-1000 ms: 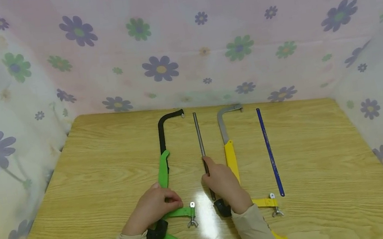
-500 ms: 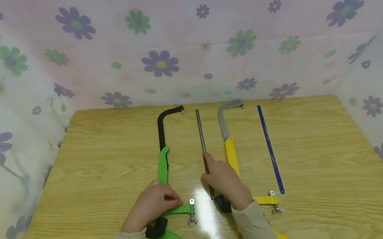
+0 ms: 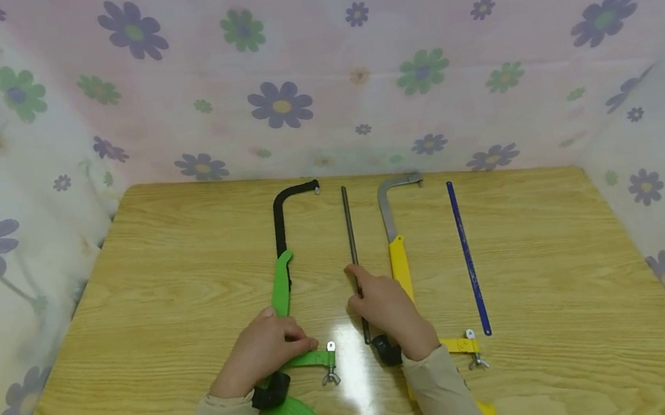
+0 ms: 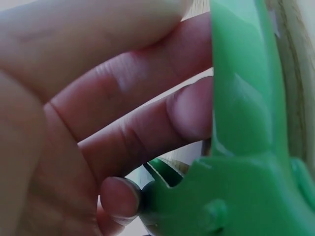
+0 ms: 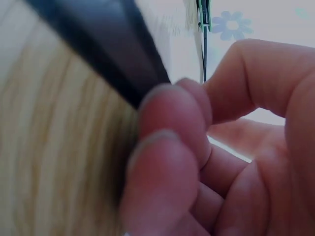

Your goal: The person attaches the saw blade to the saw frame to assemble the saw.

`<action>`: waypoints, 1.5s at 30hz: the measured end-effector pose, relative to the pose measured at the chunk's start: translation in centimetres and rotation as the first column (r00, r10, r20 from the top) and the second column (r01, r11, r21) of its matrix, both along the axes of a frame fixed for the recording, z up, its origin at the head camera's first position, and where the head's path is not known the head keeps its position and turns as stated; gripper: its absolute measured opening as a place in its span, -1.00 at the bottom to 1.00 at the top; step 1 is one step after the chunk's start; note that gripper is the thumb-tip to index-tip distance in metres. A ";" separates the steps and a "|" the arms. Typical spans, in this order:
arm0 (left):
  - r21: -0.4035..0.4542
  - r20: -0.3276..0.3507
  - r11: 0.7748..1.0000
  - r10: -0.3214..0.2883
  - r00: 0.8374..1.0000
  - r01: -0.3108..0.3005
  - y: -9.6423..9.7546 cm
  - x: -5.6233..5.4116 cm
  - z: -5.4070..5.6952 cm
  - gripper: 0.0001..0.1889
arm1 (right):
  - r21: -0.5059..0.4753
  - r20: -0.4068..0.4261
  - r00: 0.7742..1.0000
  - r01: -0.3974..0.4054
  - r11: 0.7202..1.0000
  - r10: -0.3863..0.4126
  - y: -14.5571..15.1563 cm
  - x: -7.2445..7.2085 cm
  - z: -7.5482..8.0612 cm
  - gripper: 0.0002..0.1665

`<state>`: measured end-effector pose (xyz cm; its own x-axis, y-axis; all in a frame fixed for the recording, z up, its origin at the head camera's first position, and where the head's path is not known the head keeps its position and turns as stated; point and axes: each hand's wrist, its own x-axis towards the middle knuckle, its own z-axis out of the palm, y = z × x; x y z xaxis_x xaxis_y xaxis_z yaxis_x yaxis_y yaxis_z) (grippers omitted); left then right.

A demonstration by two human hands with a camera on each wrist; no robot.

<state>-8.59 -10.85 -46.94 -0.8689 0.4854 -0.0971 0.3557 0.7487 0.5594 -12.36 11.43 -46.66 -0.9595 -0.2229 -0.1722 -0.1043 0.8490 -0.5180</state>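
In the head view, a green hacksaw frame (image 3: 283,286) with a black front arm lies on the wooden table, without a blade fitted. My left hand (image 3: 257,351) rests over its middle; in the left wrist view, relaxed fingers (image 4: 147,118) touch the side of the green part (image 4: 243,93). A dark grey hacksaw blade (image 3: 349,226) lies parallel to it. My right hand (image 3: 386,307) is over the blade's lower half, index finger pointing forward past its left edge. The right wrist view shows fingertips (image 5: 172,113) against or beside the dark blade (image 5: 108,44); contact is hard to tell.
A yellow hacksaw frame (image 3: 401,265) with a grey front arm lies partly under my right forearm. Further right is a blue hacksaw blade (image 3: 469,259). Wing nuts (image 3: 330,376) sit on the frames' lower arms. Flowered cloth (image 3: 310,60) surrounds the table (image 3: 574,272).
The grey blade has straightened slightly, its far end shifting right. My right index finger has moved off the blade to the left. The left fingers have spread slightly, while the hand stays on the green frame.
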 end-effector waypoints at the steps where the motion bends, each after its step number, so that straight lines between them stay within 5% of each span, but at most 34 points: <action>1: 0.000 0.002 1.000 0.000 1.000 0.000 0.0 0.0 0.0 -0.78 | 0.002 0.002 1.000 0.004 1.000 -0.004 0.0 0.0 0.0 -0.48; 13: -0.002 0.015 1.000 0.005 1.000 -0.005 0.0 0.0 0.1 -0.77 | -0.025 -0.043 0.999 0.002 1.000 -0.003 0.4 0.0 -0.2 -0.95; 25: -0.005 0.017 1.000 0.012 1.000 -0.012 0.0 -0.1 -0.1 -0.76 | -0.004 -0.027 0.999 0.027 1.000 -0.027 0.3 -0.1 -0.1 -0.77; 45: -0.017 0.001 1.000 0.013 1.000 -0.013 0.2 -0.2 0.1 -0.77 | -0.007 -0.005 1.000 0.005 1.000 -0.005 0.9 -0.1 0.5 -0.84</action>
